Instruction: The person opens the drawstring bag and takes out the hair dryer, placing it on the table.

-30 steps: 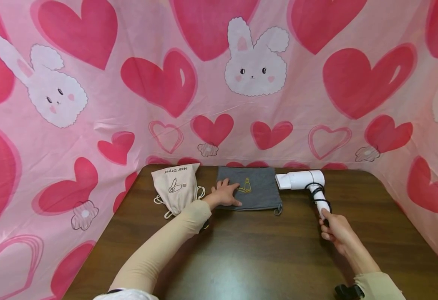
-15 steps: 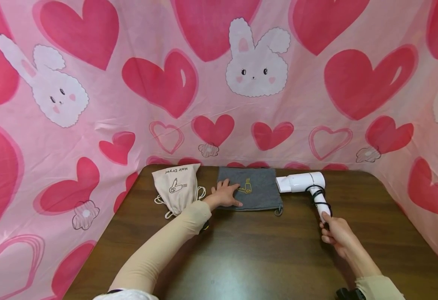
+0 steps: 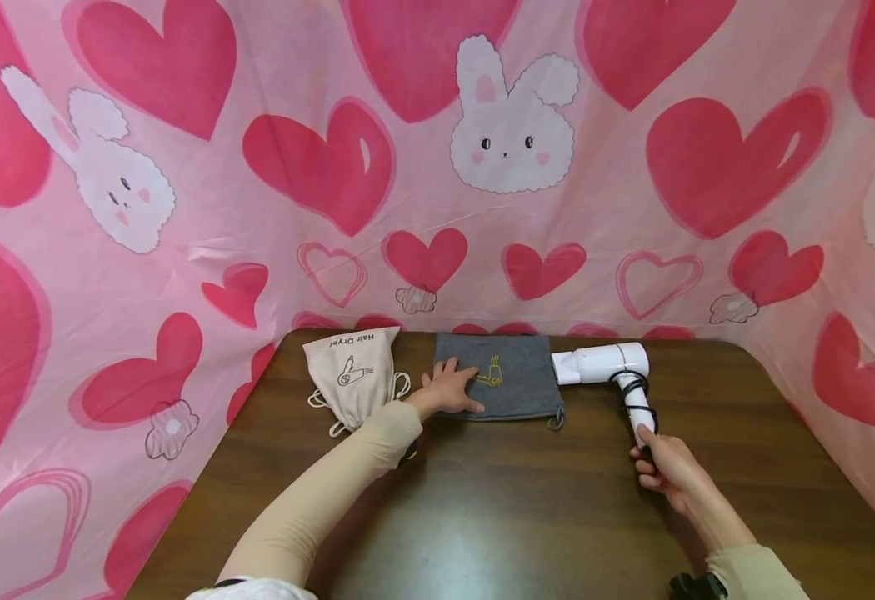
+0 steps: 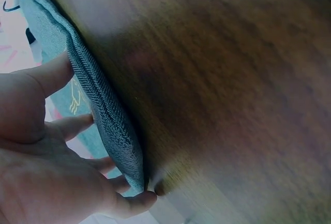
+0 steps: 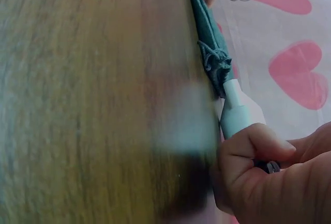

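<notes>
A grey drawstring pouch [image 3: 520, 392] with a yellow hair dryer print lies flat toward the back of the table. My left hand [image 3: 452, 390] rests on its left part, fingers spread. The left wrist view shows the thumb and fingertips along the pouch's thick edge [image 4: 103, 105]. To the right of the pouch lies a white hair dryer [image 3: 602, 362], its nozzle pointing left at the pouch's side. Its black cord [image 3: 635, 385] is wound round the handle. My right hand [image 3: 670, 467] grips the lower end of that handle; the palm hides the grip's tip.
A cream drawstring bag [image 3: 355, 375] printed "Hair Dryer" lies left of the grey pouch, its cords loose on the wood. The brown table [image 3: 512, 508] ends at a pink cloth backdrop [image 3: 422, 192] with hearts and rabbits, which also rises at both sides.
My right hand has shifted slightly left with the end of the hair dryer's handle, and the nozzle sits a touch farther right. My left hand and the grey pouch have stayed put.
</notes>
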### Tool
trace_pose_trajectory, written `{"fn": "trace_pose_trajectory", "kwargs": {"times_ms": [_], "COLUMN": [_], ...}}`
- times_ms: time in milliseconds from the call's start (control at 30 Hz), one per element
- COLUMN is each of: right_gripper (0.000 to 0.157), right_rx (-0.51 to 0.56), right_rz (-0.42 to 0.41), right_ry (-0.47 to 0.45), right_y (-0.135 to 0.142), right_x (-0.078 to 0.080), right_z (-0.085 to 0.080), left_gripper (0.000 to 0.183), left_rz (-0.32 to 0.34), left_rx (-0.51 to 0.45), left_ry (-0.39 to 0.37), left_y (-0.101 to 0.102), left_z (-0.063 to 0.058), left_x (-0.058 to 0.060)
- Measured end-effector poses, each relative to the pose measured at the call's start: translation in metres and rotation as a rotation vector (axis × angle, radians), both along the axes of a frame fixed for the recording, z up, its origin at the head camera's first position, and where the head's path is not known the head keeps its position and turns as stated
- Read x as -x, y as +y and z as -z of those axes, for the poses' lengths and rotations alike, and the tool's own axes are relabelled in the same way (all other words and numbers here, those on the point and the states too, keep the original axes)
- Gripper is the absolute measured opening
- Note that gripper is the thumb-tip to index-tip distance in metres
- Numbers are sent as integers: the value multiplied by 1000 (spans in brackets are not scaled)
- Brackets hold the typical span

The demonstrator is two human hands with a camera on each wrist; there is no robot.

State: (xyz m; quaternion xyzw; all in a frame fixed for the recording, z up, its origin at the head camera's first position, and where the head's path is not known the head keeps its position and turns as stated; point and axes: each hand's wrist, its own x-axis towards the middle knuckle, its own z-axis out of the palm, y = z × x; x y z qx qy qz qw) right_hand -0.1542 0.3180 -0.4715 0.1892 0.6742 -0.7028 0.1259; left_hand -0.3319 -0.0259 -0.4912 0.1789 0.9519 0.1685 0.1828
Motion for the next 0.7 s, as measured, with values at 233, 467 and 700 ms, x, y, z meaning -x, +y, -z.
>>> {"fn": "trace_pose_trajectory", "kwargs": {"times_ms": [233,467,700], "right_gripper": [46,47,47], "right_rx": [-153,-353,-559], "right_rz": [-64,-106,-133], "right_ry": [-6,13,34], "right_y": [1,5,10], "right_x": [2,5,8], "right_z": [-1,-7,-10], "left_gripper": [84,83,84], "left_rz": [-9,-12,-20], "left_rx": [-3,-12,-8], "left_ry": [4,-1,6], "left_y": [0,0,1], "left_z": [-2,0,1], "left_x": [-2,0,1]}}
